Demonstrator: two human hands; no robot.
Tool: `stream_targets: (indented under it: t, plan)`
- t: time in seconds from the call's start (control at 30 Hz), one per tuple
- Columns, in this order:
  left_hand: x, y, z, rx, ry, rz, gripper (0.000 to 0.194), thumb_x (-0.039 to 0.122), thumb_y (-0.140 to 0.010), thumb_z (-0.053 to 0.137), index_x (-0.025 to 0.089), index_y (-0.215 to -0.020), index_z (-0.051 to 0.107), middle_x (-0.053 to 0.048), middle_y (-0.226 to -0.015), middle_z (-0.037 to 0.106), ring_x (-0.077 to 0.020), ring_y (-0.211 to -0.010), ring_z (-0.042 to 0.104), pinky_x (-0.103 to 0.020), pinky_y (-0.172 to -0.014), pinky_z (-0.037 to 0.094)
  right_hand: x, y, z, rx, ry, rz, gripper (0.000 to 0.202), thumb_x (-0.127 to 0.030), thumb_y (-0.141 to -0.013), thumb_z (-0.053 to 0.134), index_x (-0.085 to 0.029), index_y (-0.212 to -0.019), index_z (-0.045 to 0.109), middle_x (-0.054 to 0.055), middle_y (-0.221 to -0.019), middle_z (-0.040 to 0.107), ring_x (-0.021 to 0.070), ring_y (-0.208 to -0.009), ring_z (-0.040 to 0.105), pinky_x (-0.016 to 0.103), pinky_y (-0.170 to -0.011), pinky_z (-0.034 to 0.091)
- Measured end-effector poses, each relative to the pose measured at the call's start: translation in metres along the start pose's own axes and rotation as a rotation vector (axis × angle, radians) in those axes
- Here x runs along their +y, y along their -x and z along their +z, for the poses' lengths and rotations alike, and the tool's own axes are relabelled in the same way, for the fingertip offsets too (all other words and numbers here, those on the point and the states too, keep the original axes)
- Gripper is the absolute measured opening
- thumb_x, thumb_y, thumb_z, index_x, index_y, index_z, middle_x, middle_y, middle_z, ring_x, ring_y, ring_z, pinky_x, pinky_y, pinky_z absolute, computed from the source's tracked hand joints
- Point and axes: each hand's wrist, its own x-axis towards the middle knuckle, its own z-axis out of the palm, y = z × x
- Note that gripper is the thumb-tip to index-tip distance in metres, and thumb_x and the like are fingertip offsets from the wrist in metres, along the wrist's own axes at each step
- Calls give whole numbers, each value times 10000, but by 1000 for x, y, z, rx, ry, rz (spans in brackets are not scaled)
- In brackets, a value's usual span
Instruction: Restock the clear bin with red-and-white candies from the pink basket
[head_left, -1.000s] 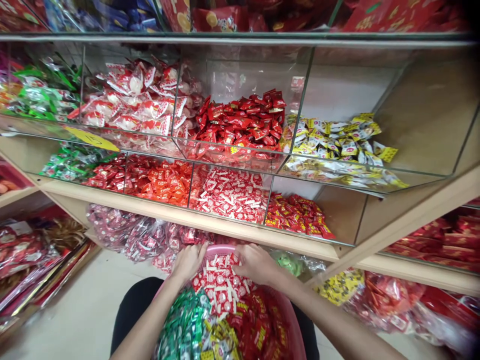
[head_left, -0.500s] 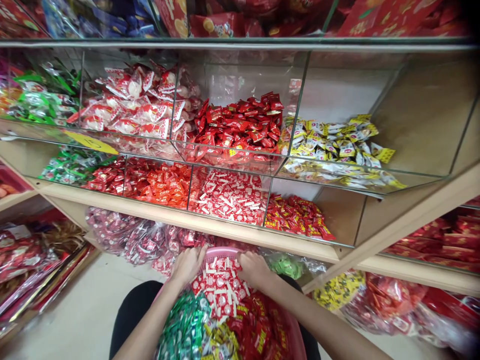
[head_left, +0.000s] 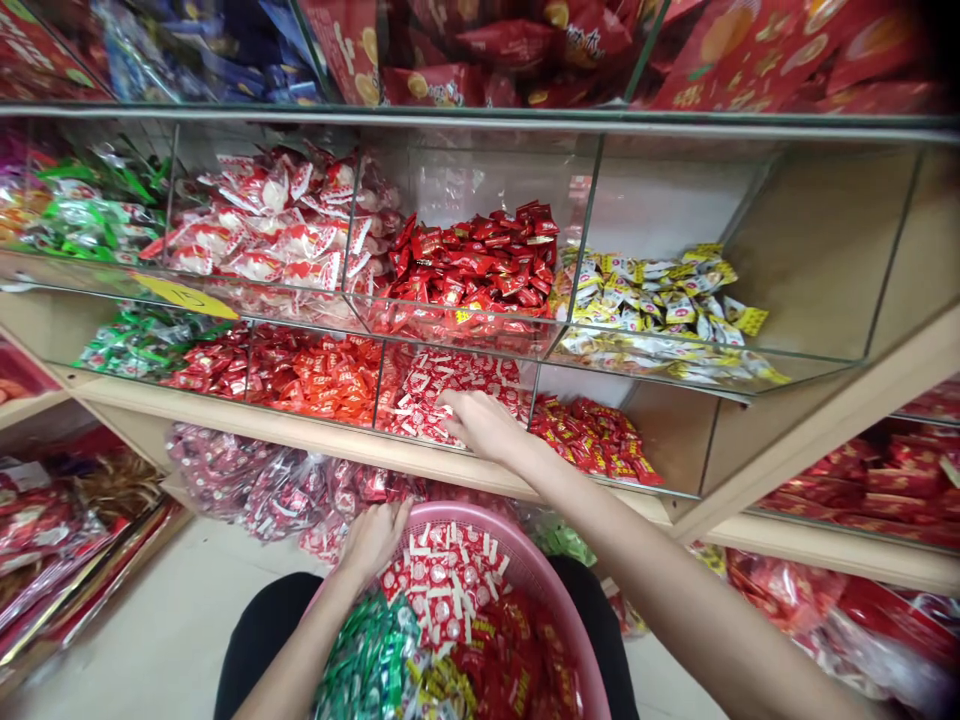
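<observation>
My left hand (head_left: pixel 375 540) is closed over the left rim of a pink plastic basket (head_left: pixel 585 610) between my knees. In the basket lie red-and-white wrapped candies (head_left: pixel 450 575), green wrapped candies (head_left: pixel 367 650), yellow wrapped candies (head_left: pixel 439 690) and red wrapped candies (head_left: pixel 517 660), grouped by colour. My right hand (head_left: pixel 484 425), its fingers curled, is over the front of a shelf bin of red-and-white wrapped candies (head_left: pixel 427 380). Anything inside those fingers is hidden from view.
Glass-fronted bins above hold red candies (head_left: pixel 480 260), yellow-white candies (head_left: pixel 652 300) and white-red packets (head_left: pixel 262 215). A wooden shelf edge (head_left: pixel 300 425) runs above the basket. Bagged candies (head_left: pixel 285 490) sit on the floor beneath. A yellow tag (head_left: pixel 184 295) hangs at left.
My right hand has left the basket's right rim and moved up and forward to the red-and-white candy bin. My left hand stays on the rim.
</observation>
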Motion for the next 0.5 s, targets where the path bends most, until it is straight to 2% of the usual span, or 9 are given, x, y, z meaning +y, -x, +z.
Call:
stream_targets:
  t: [0.1,0.2,0.5]
  plan:
    - [-1,0,0,5,-12,-2,675,538,-870,76,181,-746,636,-120,-739,699,-264,-761,662,-292,-610,393,9,-19,11,-93,131,-20,300,-104,-825,387,-189,-1084,512,94,-1006,587,190,-886,576,255,-660,388]
    - [-1,0,0,7,-21,-4,668,538,-870,79,186,-760,636,-120,-761,703,-266,-774,661,-296,-618,398,12,-28,21,-170,188,-16,324,-44,-799,374,-182,-1036,548,102,-1032,572,183,-882,580,257,-664,406]
    - [2,0,-4,-19,-5,-5,665,537,-870,88,178,-794,642,-129,-781,700,-270,-789,656,-299,-619,396,21,-34,34,-156,249,-47,294,-67,-833,360,-167,-1019,565,111,-1046,569,196,-914,579,274,-699,440]
